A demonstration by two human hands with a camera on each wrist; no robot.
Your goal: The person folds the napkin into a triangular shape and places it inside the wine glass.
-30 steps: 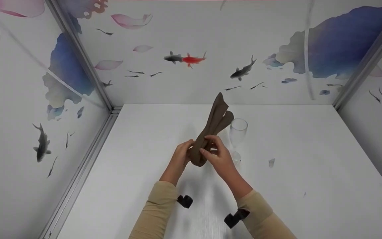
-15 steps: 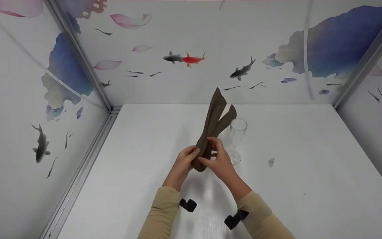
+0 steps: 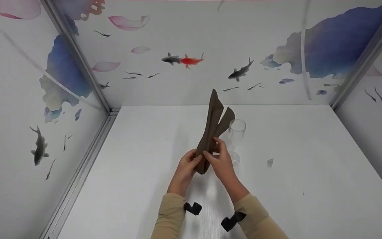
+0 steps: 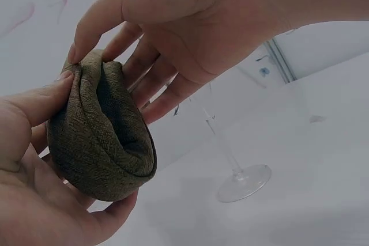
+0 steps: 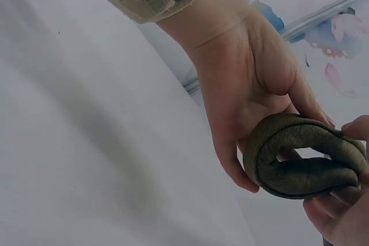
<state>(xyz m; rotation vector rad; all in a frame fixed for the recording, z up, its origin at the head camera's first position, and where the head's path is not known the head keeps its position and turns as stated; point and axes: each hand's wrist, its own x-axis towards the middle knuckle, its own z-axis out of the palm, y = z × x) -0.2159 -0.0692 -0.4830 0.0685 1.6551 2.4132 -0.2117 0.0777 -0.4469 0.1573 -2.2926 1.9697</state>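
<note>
A brown cloth napkin, folded into a long bundle, stands tilted up between both hands in the head view. Its upper end splits into two pointed flaps, and its lower end is a rounded fold. My left hand grips that lower end from the left, thumb in front. From the right, my right hand pinches the folds between thumb and fingers. The left wrist view looks into the rolled base of the napkin, where both thumbs meet at the edge. Seen from the right wrist, the base forms an oval loop.
A clear stemmed glass stands upright on the white table, just right of the napkin and behind my right hand. A small clear scrap lies farther right. Painted panels enclose the table's back and sides.
The napkin has come slightly toward me and its two flaps have spread apart. My left hand has shifted right and down, its thumb now on the front of the cloth.
</note>
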